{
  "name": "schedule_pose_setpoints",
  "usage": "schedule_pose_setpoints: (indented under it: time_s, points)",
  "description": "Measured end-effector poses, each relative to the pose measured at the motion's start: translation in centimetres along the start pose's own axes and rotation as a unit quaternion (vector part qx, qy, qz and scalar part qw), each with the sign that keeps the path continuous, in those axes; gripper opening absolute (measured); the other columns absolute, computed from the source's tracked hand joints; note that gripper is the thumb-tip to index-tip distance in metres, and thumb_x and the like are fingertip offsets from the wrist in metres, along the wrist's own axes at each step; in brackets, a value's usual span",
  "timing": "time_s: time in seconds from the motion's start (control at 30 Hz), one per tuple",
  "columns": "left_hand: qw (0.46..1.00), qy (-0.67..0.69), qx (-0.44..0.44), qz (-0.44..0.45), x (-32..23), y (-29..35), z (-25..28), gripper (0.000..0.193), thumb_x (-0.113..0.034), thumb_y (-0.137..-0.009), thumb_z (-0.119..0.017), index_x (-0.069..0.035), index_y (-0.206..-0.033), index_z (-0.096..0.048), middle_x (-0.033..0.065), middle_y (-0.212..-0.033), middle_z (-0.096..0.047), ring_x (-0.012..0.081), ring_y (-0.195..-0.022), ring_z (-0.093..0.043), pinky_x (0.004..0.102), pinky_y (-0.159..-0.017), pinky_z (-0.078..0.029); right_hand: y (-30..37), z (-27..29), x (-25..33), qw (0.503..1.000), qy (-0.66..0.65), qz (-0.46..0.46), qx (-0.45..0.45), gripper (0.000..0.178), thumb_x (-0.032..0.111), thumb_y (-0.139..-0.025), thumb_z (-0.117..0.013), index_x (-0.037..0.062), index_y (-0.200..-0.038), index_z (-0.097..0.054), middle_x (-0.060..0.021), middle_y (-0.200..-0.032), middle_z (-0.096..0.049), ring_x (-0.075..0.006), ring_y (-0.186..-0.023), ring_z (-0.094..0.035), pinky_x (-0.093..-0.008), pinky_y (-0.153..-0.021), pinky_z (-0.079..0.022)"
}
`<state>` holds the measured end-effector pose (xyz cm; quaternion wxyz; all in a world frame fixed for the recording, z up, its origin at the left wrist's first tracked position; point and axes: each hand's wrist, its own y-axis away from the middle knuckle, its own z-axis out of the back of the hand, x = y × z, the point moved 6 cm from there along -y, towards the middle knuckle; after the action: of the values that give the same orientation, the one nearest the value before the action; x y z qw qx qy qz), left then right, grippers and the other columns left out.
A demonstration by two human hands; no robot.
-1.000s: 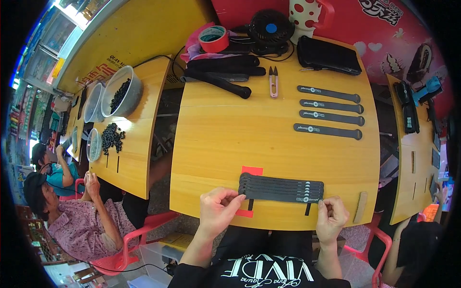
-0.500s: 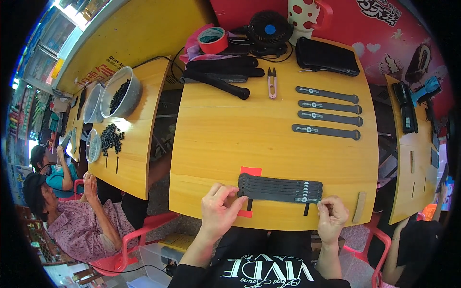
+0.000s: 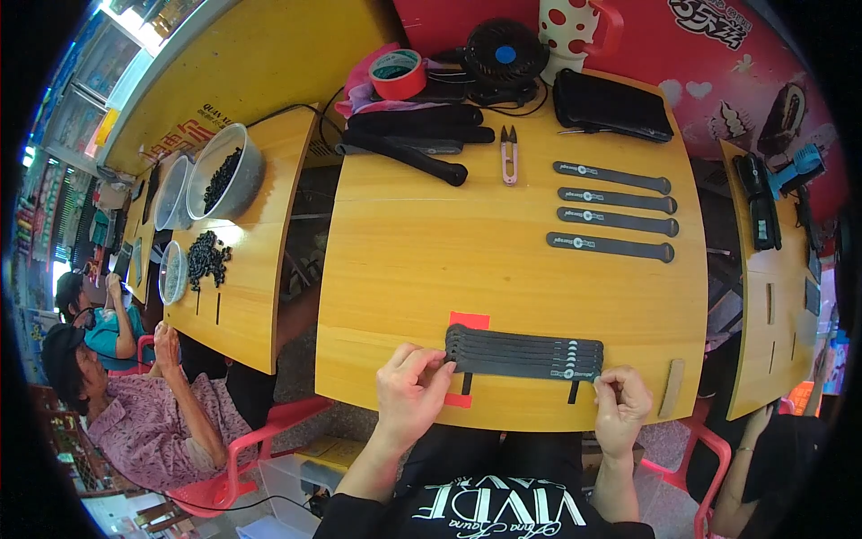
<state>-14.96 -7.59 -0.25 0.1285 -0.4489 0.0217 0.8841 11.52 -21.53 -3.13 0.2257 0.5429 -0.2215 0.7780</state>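
Observation:
A fanned stack of dark grey straps (image 3: 516, 347) with rounded ends and pale printing lies across the table's near edge. My left hand (image 3: 411, 393) is at its left end, thumb and fingers closed on the end of the nearest strap. That strap's right end is pinched by my right hand (image 3: 621, 406), its fingers curled in. Beneath the stack's left part, a red tape patch (image 3: 470, 319) shows on the far side and another red patch (image 3: 459, 401) on the near side. Short black marks show below the straps, one near each hand.
Several single grey straps (image 3: 612, 220) lie in a column at the right. Further back are pink-handled thread snips (image 3: 509, 160), black strap bundles (image 3: 404, 148), red tape (image 3: 397, 75), a fan (image 3: 504, 54) and a black pouch (image 3: 611, 106). A wooden strip (image 3: 672, 388) lies near right; people sit on both sides.
My left thumb and fingers have shifted slightly up and left at the strap's end. My right hand and the stack look the same.

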Motion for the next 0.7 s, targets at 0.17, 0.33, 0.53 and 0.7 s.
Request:
schedule_pose_setpoints:
  time_s: [0.17,0.33,0.53,0.7]
  points:
    - [1.0,0.016,-0.013,0.004,0.2,0.0,-0.1,0.014,0.004,-0.075,-0.077,0.003,-0.087,-0.07,0.0063,-0.072,-0.06,0.0096,-0.054,-0.055,0.0232,-0.05,-0.043,0.0,0.1,0.0,1.0,0.012,0.008,0.0,0.018,-0.016,-0.081,-0.059,0.0014,-0.081,-0.056,0.0007,-0.074,-0.051,-0.004,-0.059,-0.046,-0.02,-0.052,-0.034]
    - [1.0,0.009,-0.003,0.002,0.2,0.1,0.0,0.013,0.003,-0.077,-0.074,0.002,-0.089,-0.07,0.0107,-0.076,-0.061,0.0172,-0.056,-0.063,0.0275,-0.051,-0.048,-0.1,-0.1,0.9,0.999,0.003,0.027,-0.019,0.017,-0.015,-0.08,-0.059,0.0015,-0.08,-0.056,0.0,-0.074,-0.05,-0.0046,-0.062,-0.044,-0.021,-0.054,-0.033]
    - [0.991,-0.091,-0.033,-0.087,-1.0,1.0,-0.6,0.02,0.002,-0.079,-0.071,0.002,-0.099,-0.069,0.0125,-0.084,-0.061,0.0248,-0.057,-0.063,0.0331,-0.051,-0.05,-0.2,-0.1,1.1,1.0,0.024,0.012,-0.013,0.016,-0.014,-0.078,-0.06,0.001,-0.079,-0.057,-0.0036,-0.071,-0.053,-0.0101,-0.062,-0.051,-0.0236,-0.057,-0.04]
    - [0.967,-0.195,-0.037,-0.16,-2.7,1.0,-1.7,0.026,0.0,-0.079,-0.069,0.004,-0.105,-0.069,0.0144,-0.087,-0.061,0.0284,-0.065,-0.064,0.0363,-0.054,-0.052,-0.2,0.2,1.4,0.998,0.043,0.02,-0.029,0.016,-0.014,-0.078,-0.061,0.0012,-0.079,-0.057,-0.0024,-0.071,-0.051,-0.0084,-0.061,-0.048,-0.0229,-0.055,-0.036]
